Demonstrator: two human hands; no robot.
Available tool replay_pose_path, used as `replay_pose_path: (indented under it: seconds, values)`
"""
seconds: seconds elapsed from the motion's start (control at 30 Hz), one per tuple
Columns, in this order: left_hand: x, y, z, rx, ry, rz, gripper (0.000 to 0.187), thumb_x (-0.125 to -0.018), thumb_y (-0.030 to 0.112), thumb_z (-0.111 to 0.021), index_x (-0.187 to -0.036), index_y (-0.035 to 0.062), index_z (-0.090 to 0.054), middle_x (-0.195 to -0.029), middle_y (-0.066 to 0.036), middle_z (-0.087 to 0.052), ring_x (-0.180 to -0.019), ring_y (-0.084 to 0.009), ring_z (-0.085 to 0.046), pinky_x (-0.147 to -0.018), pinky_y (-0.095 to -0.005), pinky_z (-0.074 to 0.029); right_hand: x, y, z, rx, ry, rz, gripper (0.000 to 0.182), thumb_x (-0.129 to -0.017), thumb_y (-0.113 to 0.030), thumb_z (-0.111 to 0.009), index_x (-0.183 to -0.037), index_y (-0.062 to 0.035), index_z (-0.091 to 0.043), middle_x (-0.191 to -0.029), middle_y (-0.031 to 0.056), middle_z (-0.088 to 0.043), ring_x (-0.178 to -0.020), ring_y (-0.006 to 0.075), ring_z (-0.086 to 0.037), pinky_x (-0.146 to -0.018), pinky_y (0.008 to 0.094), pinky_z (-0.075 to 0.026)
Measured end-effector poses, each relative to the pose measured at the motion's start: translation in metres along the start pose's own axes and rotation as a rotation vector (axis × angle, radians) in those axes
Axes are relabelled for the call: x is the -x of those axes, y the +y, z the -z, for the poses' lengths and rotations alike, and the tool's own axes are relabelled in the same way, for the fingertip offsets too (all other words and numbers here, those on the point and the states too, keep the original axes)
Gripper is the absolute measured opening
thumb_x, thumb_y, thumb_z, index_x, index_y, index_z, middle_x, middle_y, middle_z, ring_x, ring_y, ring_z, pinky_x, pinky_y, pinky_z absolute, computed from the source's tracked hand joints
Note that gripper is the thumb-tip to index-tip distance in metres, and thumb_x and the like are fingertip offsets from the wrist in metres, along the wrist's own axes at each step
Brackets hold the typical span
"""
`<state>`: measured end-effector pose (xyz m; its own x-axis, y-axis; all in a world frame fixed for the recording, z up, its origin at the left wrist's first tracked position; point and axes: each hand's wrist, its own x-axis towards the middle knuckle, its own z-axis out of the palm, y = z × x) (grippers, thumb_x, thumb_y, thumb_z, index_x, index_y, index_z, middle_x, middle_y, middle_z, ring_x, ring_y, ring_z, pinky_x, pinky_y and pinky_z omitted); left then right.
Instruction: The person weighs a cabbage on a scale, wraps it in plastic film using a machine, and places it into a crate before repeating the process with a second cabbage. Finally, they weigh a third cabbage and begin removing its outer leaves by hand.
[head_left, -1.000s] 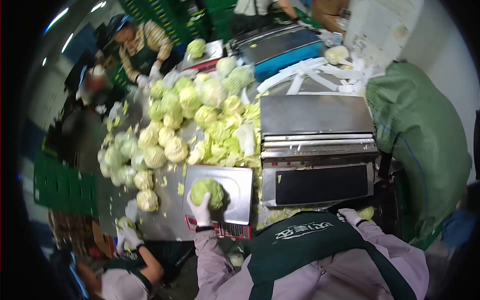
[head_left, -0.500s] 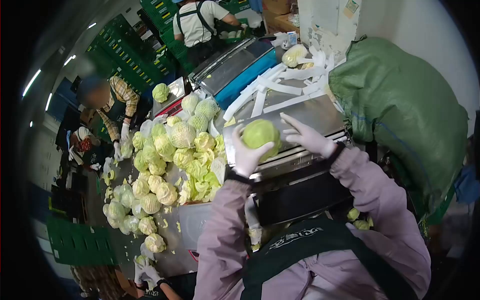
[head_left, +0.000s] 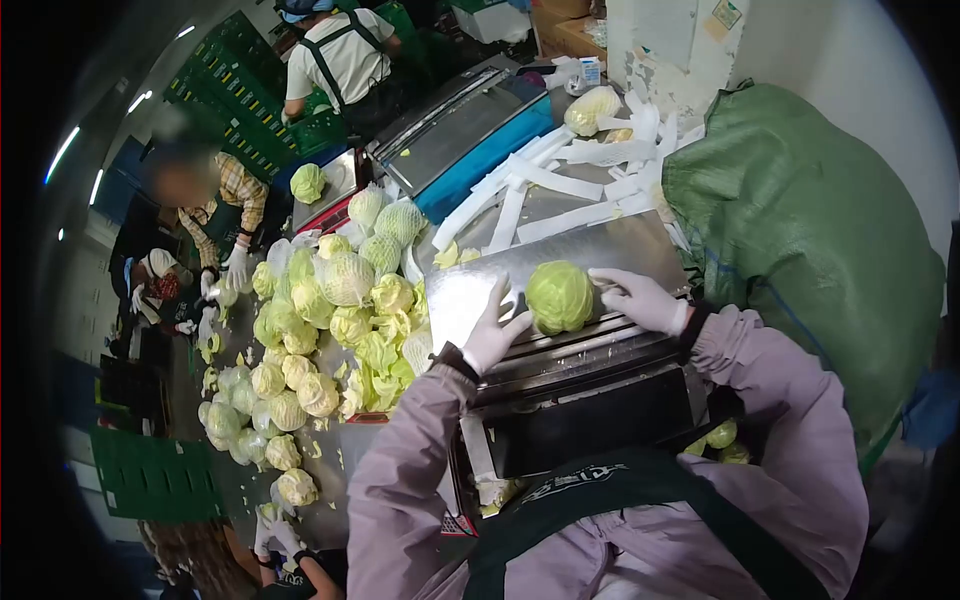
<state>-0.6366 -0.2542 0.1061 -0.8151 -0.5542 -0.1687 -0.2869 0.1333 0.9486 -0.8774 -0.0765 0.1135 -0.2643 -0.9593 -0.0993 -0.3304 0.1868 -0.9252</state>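
A round green cabbage rests on the slanted metal top of a wrapping machine in front of me. My left hand, in a white glove, is open just left of the cabbage, thumb and fingers spread. From the right, my right hand, gloved too, is open with its fingertips right at the cabbage's side. Below the metal top is the machine's black front panel. Left of the machine lies a heap of cabbages, some in white foam nets, with loose leaves at its near edge.
White foam nets lie behind the machine, beside a second blue-sided machine. A bulging green sack stands close on my right. Across the table, a person in a plaid shirt handles cabbages. Another person's gloved hands are at the lower left.
The cabbage has gone from my left hand's grasp to the metal top, slightly right. My left hand has opened away from it; my right hand has come to its side.
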Motion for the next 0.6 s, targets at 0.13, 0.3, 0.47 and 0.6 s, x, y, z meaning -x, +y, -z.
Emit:
replay_pose_path:
  seconds: [0.13, 0.3, 0.47, 0.6]
  values:
    - [0.043, -0.008, 0.037, -0.903, -0.179, -0.421, 0.058, -0.078, 0.016, -0.066, -0.134, 0.0144, -0.05, -0.127, -0.016, -0.054, -0.113, -0.0332, -0.054, -0.095, -0.0428, -0.046, 0.02, -0.005, 0.041, 0.661, -0.25, 0.492, 0.036, -0.08, -0.008, -0.062, -0.115, -0.0154, -0.065, -0.102, 0.0068, -0.063, -0.093, 0.0254, -0.059, -0.083, 0.0365, -0.048]
    - [0.042, -0.045, 0.034, -1.335, -0.467, -0.502, 0.054, -0.083, 0.023, -0.057, -0.133, 0.0419, -0.049, -0.144, -0.002, -0.042, -0.129, -0.0279, -0.042, -0.101, -0.0462, -0.039, 0.018, 0.018, 0.042, 1.014, -0.566, 0.653, 0.036, -0.075, -0.01, -0.065, -0.108, -0.0225, -0.068, -0.113, 0.0022, -0.06, -0.103, 0.0246, -0.056, -0.08, 0.037, -0.047]
    - [0.045, -0.067, 0.027, -0.913, -0.184, -0.663, 0.021, -0.081, 0.017, -0.065, -0.102, 0.0193, -0.067, -0.113, 0.0, -0.065, -0.107, -0.0244, -0.059, -0.091, -0.0372, -0.047, 0.039, 0.035, 0.033, 0.75, -0.398, 0.613, 0.014, -0.08, -0.012, -0.062, -0.093, -0.0121, -0.067, -0.1, 0.0061, -0.066, -0.098, 0.0265, -0.06, -0.082, 0.0361, -0.048]
    - [0.1, -0.046, 0.016, -0.335, -0.085, -0.117, 0.007, -0.093, 0.007, -0.055, -0.092, 0.0032, -0.061, -0.088, -0.01, -0.068, -0.084, -0.0194, -0.066, -0.077, -0.031, -0.052, 0.077, 0.018, 0.027, 0.426, -0.264, 0.151, 0.013, -0.09, -0.018, -0.056, -0.09, -0.0072, -0.064, -0.086, 0.0123, -0.067, -0.084, 0.0325, -0.065, -0.074, 0.0395, -0.05]
